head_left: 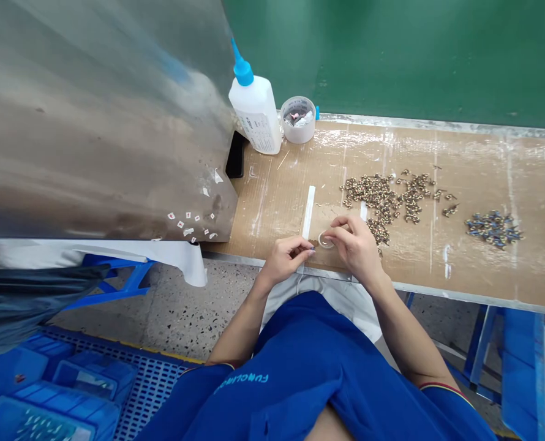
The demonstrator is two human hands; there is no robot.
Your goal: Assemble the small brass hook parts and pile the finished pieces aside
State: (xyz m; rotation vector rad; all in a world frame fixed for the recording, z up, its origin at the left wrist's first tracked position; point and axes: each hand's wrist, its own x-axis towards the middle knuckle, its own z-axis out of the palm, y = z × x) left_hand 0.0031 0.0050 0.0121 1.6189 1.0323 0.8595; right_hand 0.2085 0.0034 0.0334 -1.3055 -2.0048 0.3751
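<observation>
Cardboard-topped counter [484, 275], right of frame; brass fittings [378, 199] heaped mid-frame, within easy reach. Left hand [286, 260]: fingers pressed together. Right hand [353, 248]: fingers apparently pinching a small clear ring [326, 240], near the counter's front edge.

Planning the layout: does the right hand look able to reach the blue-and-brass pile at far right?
Probably yes: only low brass parts lie between the right hand and that pile.
</observation>
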